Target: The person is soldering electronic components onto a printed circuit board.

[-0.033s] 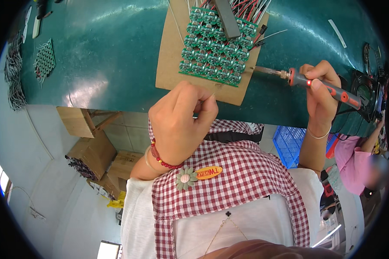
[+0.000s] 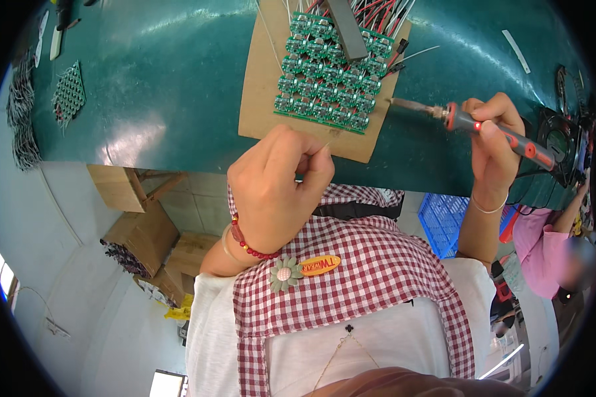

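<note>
Glossy green tabletop (image 2: 179, 86), matt brown cardboard sheet (image 2: 261, 99), metal-tipped soldering iron (image 2: 483, 126) with plastic handle.

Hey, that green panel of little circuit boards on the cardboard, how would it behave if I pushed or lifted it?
The green panel looks thin and flat, so probably light and fairly stiff. It lies loose on the cardboard sheet, so a push would likely slide it. The attached wires at its far edge may tug back.

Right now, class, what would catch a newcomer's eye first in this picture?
The green panel of small circuit boards on a brown cardboard sheet, top centre on the teal table. To its right, the right hand holds a red-and-grey soldering iron; the left hand pinches a thin wire at the cardboard's near edge.
</note>
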